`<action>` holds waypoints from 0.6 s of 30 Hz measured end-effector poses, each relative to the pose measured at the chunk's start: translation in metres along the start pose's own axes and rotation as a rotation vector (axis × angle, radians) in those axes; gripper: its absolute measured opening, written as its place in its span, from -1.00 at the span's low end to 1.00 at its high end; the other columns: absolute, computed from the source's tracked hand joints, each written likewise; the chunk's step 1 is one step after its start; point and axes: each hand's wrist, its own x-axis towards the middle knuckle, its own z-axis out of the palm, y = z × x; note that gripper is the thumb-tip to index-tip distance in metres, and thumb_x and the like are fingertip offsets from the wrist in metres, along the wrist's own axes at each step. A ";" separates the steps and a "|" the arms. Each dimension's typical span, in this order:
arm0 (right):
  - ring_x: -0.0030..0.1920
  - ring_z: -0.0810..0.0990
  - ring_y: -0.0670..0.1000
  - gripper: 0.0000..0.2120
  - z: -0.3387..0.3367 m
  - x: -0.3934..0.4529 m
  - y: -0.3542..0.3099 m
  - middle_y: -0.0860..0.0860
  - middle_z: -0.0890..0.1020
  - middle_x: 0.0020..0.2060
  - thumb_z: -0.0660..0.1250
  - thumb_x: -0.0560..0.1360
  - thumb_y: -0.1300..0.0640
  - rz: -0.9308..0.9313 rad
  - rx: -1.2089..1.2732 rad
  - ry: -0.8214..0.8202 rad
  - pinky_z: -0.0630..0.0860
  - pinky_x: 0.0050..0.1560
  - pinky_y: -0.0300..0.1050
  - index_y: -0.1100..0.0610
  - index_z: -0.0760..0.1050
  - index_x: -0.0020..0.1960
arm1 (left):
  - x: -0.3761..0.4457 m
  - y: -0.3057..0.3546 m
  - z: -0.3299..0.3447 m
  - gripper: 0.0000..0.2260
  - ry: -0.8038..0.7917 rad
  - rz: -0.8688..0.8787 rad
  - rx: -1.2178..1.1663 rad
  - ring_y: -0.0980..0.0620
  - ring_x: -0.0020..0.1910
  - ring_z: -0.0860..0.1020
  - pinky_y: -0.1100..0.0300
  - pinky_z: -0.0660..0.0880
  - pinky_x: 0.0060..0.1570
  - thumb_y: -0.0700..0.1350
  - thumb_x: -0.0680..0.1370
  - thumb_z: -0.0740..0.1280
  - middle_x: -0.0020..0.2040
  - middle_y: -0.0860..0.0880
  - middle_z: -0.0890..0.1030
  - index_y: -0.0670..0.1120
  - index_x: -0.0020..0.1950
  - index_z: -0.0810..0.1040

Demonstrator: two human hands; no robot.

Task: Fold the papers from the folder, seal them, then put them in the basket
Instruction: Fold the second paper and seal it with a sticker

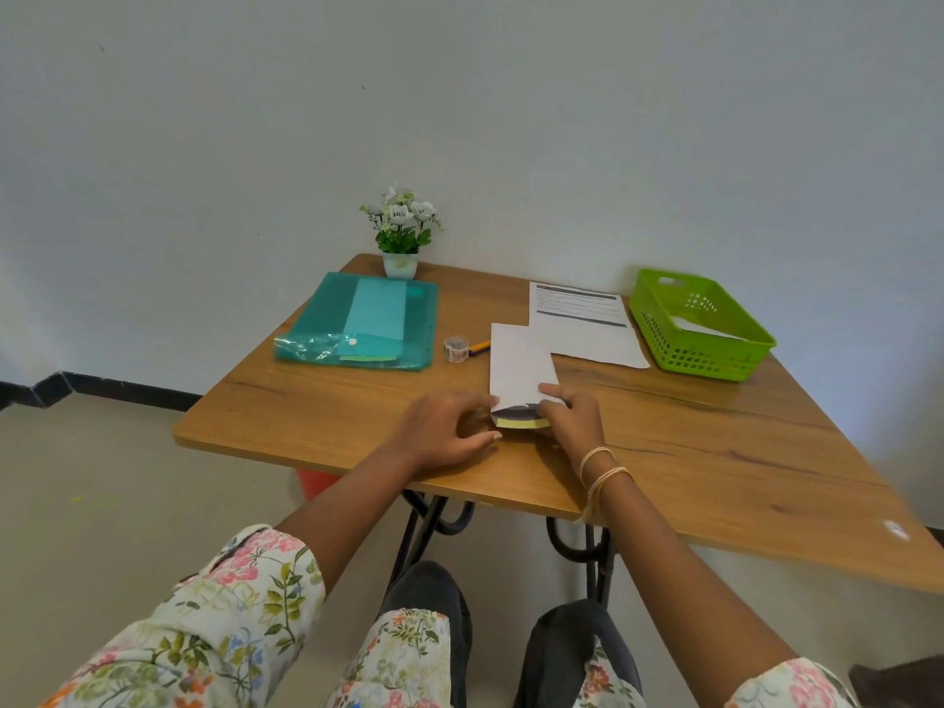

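Observation:
A folded white paper (520, 362) lies lengthwise in the middle of the wooden table (689, 442). Its near end curls up, showing a dark printed band and a yellow strip. My left hand (443, 431) pinches that near end from the left, and my right hand (571, 417) holds it from the right with fingers on top. A flat printed sheet (587, 324) lies behind it. The teal plastic folder (362, 321) rests at the back left. The green basket (700, 324) stands at the back right with a white folded paper inside.
A roll of patterned tape (456, 348) and a yellow-purple pen (479, 347) lie between the folder and the folded paper. A small potted plant (401, 232) stands at the table's back edge by the wall. My knees show under the near edge.

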 end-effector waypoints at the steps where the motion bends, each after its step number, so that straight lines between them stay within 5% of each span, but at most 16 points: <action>1: 0.14 0.48 0.05 -0.60 -0.005 -0.001 -0.002 0.08 0.50 0.22 0.30 0.46 0.31 0.021 -0.015 -0.084 0.58 0.07 -0.09 0.14 0.50 0.29 | 0.002 0.002 0.004 -0.49 -0.017 -0.019 0.001 0.11 0.11 0.53 0.14 0.53 0.03 0.25 0.48 0.30 0.21 0.09 0.58 0.14 0.39 0.41; 4: 0.06 0.46 0.02 -0.47 -0.021 -0.002 -0.005 0.08 0.39 0.26 0.30 0.43 0.38 -0.029 -0.221 -0.264 0.51 -0.17 -0.27 0.06 0.39 0.36 | 0.009 0.008 0.011 -0.51 -0.011 -0.040 0.010 0.10 0.14 0.52 0.14 0.52 0.05 0.16 0.49 0.37 0.23 0.06 0.58 0.13 0.40 0.40; 9: 0.23 0.48 0.10 -0.56 -0.033 -0.003 0.007 0.09 0.45 0.32 0.36 0.49 0.25 -0.209 -0.417 -0.256 0.52 0.03 -0.20 0.00 0.41 0.33 | 0.018 0.013 0.014 -0.68 0.045 -0.109 -0.054 0.09 0.07 0.53 0.13 0.53 -0.02 -0.01 0.53 0.36 0.15 0.06 0.62 0.13 0.29 0.54; 11: 0.19 0.52 0.09 -0.60 -0.035 -0.005 0.009 0.07 0.50 0.28 0.43 0.46 0.18 -0.221 -0.398 -0.211 0.53 0.05 -0.18 0.02 0.49 0.27 | 0.019 0.014 0.015 -0.74 0.032 -0.119 -0.036 0.10 -0.02 0.52 0.18 0.50 -0.14 0.03 0.53 0.35 0.05 0.07 0.62 0.13 0.22 0.59; 14: -0.06 0.53 -0.09 -0.65 -0.037 -0.008 0.011 -0.01 0.55 0.12 0.50 0.39 0.09 -0.260 -0.477 -0.207 0.45 -0.19 -0.40 0.03 0.59 0.16 | 0.018 0.017 0.015 -0.70 0.000 -0.112 0.002 0.14 -0.10 0.44 0.28 0.31 -0.30 0.15 0.47 0.39 -0.02 0.10 0.54 0.14 0.17 0.61; 18: -0.18 0.47 -0.12 -0.69 -0.039 -0.010 0.013 -0.12 0.50 -0.05 0.55 0.33 0.02 -0.268 -0.474 -0.198 0.34 -0.27 -0.42 0.03 0.65 0.05 | 0.016 0.014 0.017 -0.55 -0.024 -0.120 -0.011 0.15 0.00 0.43 0.26 0.43 -0.17 0.30 0.36 0.42 0.06 0.10 0.49 0.10 0.15 0.63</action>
